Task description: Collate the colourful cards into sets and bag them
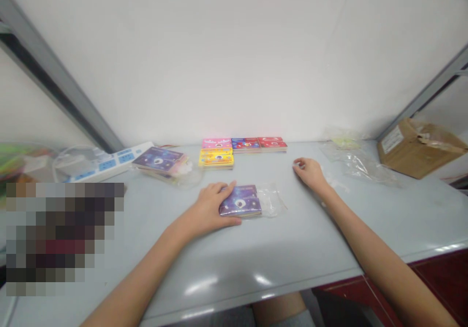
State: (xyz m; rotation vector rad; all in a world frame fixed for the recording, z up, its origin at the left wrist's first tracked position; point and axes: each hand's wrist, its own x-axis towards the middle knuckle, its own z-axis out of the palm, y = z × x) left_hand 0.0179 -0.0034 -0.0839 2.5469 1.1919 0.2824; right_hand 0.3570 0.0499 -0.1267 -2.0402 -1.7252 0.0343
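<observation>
As the purple booklet stack [241, 202] lies flat in clear plastic [271, 201] on the table [278, 249], it should handle light, fairly stiff and slippery, best held by its long edges. The left hand [214, 205] straddles its left end, thumb and fingers parted around it; the right hand [310, 172] has curled fingers, any pinch unclear.

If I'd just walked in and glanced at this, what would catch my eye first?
Probably the bright stacks of pink, yellow, blue and red cards or booklets against the pale wall. Next, the shiny purple stack with clear plastic, held in the left hand mid-table. Off to the right sits a brown cardboard box.
</observation>
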